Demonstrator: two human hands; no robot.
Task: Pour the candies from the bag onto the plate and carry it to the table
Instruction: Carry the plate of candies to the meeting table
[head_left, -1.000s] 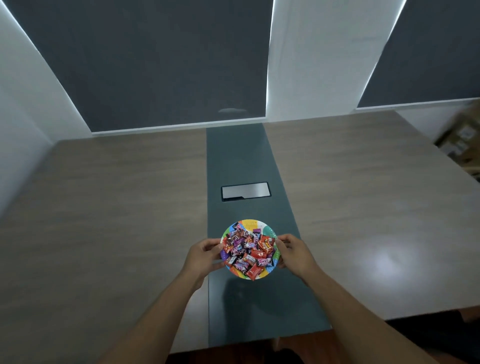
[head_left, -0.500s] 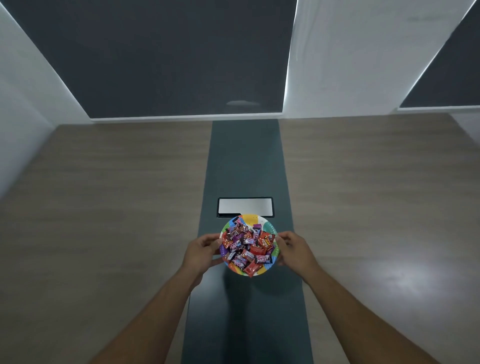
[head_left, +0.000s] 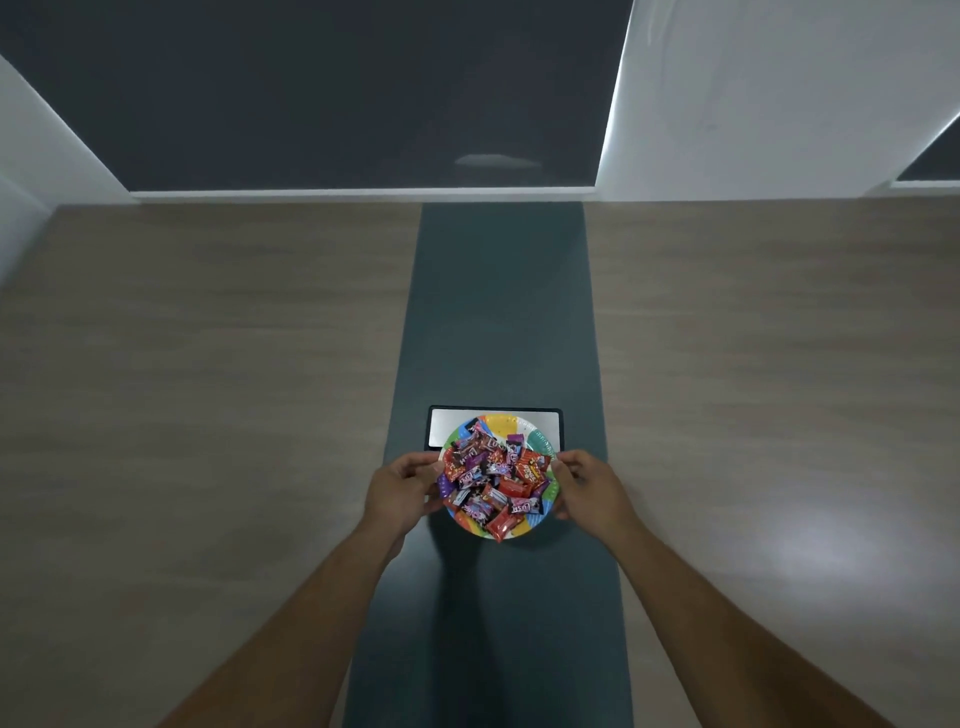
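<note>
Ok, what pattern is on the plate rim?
Multicoloured patches on the plate: green, blue, orange, yellow; head view.

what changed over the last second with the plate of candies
The plate of candies moved forward along the dark centre strip of the table, and its far rim now overlaps the silver panel it was short of before. The person stepped closer, so the table's near edge is out of view. Unchanged: the left hand and right hand grip opposite rims, and the candies stay heaped.
</note>
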